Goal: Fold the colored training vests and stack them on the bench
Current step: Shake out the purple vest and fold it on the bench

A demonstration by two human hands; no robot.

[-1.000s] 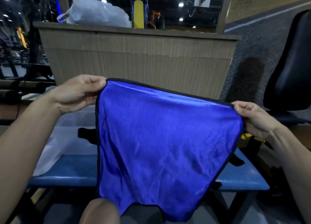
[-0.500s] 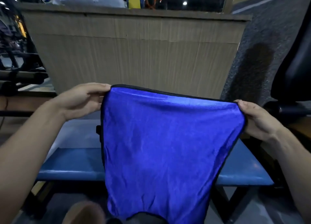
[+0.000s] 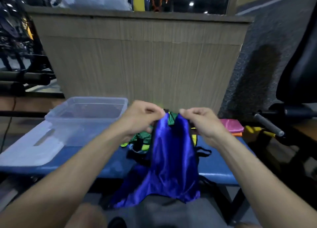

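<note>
A wood-grain counter wall (image 3: 140, 60) is filling the background behind a blue padded bench (image 3: 216, 166) that is running left to right across the view. On the bench's left part a clear plastic bin (image 3: 87, 107) is sitting beside its flat lid (image 3: 32, 150), which is lying nearer the front edge. The blue vest (image 3: 171, 159) is hanging in the middle, folded lengthwise so that its long axis is running top to bottom: the gathered top corners are pointing up and away from the person, and the loose lower edge is draping over the bench's front edge toward the person's lap. Behind it a heap of green and yellow vests (image 3: 142, 140) is lying on the bench, with black straps trailing out. Near the bench's right end a pink folded vest (image 3: 231, 125) is resting on an orange one. The left hand (image 3: 142, 118) and the right hand (image 3: 202, 121) are nearly touching each other above the bench, each with fingers curled and pinching one top corner of the blue vest.
</note>
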